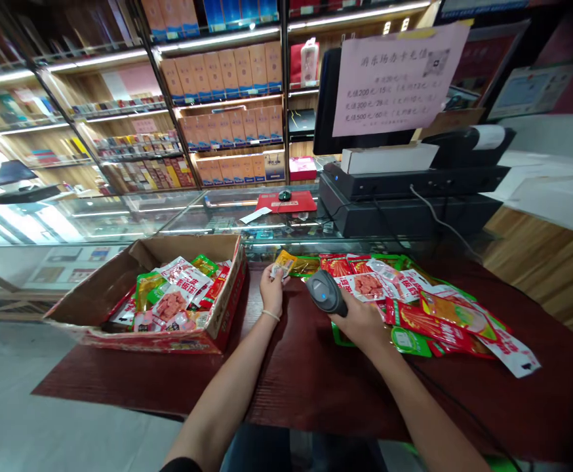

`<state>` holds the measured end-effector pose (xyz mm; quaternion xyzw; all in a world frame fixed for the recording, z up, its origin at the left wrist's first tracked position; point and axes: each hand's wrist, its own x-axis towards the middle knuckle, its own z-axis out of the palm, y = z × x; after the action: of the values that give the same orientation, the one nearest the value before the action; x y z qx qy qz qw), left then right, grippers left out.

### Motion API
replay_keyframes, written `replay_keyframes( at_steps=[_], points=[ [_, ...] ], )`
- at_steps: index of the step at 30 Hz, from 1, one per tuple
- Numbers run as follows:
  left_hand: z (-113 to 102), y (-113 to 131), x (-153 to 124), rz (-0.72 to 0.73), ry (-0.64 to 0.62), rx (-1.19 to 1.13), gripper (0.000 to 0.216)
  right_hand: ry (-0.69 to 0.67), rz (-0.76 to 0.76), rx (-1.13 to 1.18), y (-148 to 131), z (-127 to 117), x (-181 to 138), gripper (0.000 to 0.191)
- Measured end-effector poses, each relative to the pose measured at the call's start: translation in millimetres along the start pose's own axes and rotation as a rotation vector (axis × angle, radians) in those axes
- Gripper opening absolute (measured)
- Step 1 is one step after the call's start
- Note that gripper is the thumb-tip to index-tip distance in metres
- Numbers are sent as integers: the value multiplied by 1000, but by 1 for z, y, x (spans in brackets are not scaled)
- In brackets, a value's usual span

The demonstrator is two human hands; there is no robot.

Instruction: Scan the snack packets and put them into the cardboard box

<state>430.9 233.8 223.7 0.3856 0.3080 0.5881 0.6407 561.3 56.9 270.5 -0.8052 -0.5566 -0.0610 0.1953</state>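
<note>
Pinched in my left hand [271, 292] is a small yellow snack packet [286, 261], its pale side partly turned toward me. My right hand [364, 322] grips a dark grey handheld barcode scanner [324, 288], whose head points left toward the packet and shows a small blue light. Right of and behind the scanner spreads a pile of red, white, green and yellow snack packets [429, 318]. To the left of my left hand stands an open cardboard box [139, 339] with similar snack packets [181, 292] inside.
The dark red wooden table [286, 387] carries everything at hand. Behind it is a glass counter [193, 216] with a mouse [284, 195] on a red mat. A monitor with a pink sign [395, 78] stands over black cash-register equipment [414, 210]. The scanner cable [458, 406] runs right.
</note>
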Motion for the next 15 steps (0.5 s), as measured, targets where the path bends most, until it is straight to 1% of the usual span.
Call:
replay_keyframes(
  at_steps=[2, 4, 6, 8, 10, 12, 15],
  points=[
    [10, 16, -8, 76, -8, 35, 35, 17, 15, -7, 1, 2, 0, 38],
    [18, 41, -19, 163, -26, 72, 33, 48, 6, -13, 1, 5, -1, 39],
    [22, 73, -32, 272, -56, 154, 32, 85, -19, -2, 0, 9, -1, 39],
    [18, 109, -44, 390, -89, 281, 30, 109, -62, 36, -6, 11, -3, 40],
    [5, 144, -54, 489, -125, 423, 26, 116, -104, 97, -16, 12, -4, 42],
    [-16, 175, -58, 575, -136, 557, 24, 111, -128, 151, -28, 11, -5, 45],
    [-57, 208, -57, 685, -66, 727, 25, 102, -131, 179, -44, 11, -5, 50]
  ],
)
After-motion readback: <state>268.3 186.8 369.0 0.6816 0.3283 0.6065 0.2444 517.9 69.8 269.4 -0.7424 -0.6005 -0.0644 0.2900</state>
